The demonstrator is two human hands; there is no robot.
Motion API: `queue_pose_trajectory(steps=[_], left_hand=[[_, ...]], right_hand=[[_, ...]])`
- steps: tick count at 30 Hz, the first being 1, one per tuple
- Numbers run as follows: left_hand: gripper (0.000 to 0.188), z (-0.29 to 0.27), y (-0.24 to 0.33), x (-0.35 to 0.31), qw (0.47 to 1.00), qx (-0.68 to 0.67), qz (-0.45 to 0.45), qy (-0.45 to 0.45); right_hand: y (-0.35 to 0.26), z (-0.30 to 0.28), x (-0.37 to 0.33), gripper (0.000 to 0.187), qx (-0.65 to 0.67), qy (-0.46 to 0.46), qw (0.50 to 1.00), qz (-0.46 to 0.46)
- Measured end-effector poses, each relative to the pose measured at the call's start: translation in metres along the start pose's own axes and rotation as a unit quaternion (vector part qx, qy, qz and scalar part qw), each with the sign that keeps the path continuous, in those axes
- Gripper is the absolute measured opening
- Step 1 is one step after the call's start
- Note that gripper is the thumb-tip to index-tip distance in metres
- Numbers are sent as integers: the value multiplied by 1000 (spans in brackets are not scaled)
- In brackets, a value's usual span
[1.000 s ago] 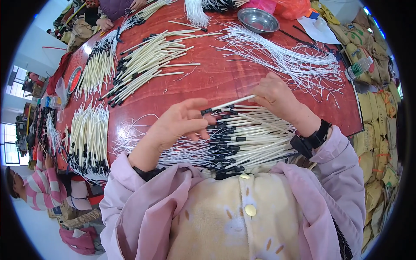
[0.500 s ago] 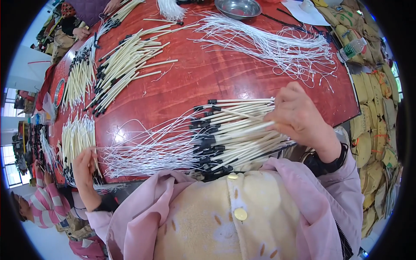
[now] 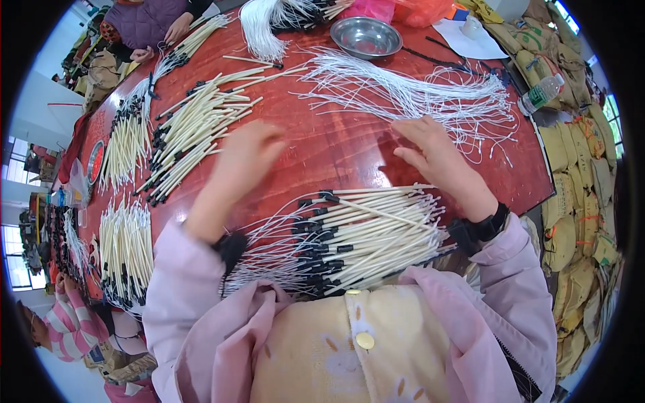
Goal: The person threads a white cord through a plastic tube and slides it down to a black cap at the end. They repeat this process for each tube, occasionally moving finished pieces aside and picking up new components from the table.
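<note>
Red tabletop [image 3: 322, 151], glossy, fills most of the view. Hands are apart from each other, both over its middle. Left hand [image 3: 248, 151] motion-blurred, just beside the far-left stick pile [image 3: 201, 121]; can't tell whether it grips or touches anything. Right hand [image 3: 433, 151] has thumb and fingers spread, nothing visible between them, at the near edge of the loose white cords [image 3: 416, 91]; contact unclear.

Near stick pile [image 3: 383, 235] lies between the forearms, close to the person's body: pale sticks mostly side by side, one slanting across the top, many black ends on the left. Attached white strings [image 3: 272, 258] run left from there, partly under the left forearm. Dark wristbands on both wrists, light pink sleeves.

Farther out: upright-looking row of sticks [image 3: 126, 245] at left, black ends near. Another stick bundle [image 3: 127, 144] beyond it, with a bowl of red contents [image 3: 96, 161] to its left. Metal bowl [image 3: 366, 37] at far middle; white sheet [image 3: 470, 41] far right. Clear bottle [image 3: 541, 94] at the right edge, stacked tan sacks [image 3: 571, 181] past it. Person in purple vest [image 3: 146, 25] far left; person in pink-and-white stripes [image 3: 70, 329] near left.
</note>
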State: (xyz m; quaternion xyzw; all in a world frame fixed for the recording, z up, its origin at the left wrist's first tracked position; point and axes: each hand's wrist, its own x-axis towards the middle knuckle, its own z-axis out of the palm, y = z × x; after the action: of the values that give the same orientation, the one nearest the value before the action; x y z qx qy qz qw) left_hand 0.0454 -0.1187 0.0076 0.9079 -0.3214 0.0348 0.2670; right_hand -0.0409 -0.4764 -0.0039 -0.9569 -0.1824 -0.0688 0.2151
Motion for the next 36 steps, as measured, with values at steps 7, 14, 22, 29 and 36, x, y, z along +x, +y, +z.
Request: queue_pose_trajectory(steps=[7,14,22,29,36], left_hand=[[15,96,16,93,997,63,-39,-20],[10,65,9,8,990,106,49,-74],[14,29,9,-61,963,232,-6,-137],[9,30,5,-71,982,167,-5,-92],[15,27,-9,-74,986,37,-137,-82]], right_hand=[[-9,8,-1,52,-8,11,1000,-9],[2,7,-9,56,14,3,1000,-7],[-11,20,-3,61,-31,-10,999,-41],[0,27,9,65,-87,-79,990,-82],[-9,20,1,80,-64,-98,987,-111]])
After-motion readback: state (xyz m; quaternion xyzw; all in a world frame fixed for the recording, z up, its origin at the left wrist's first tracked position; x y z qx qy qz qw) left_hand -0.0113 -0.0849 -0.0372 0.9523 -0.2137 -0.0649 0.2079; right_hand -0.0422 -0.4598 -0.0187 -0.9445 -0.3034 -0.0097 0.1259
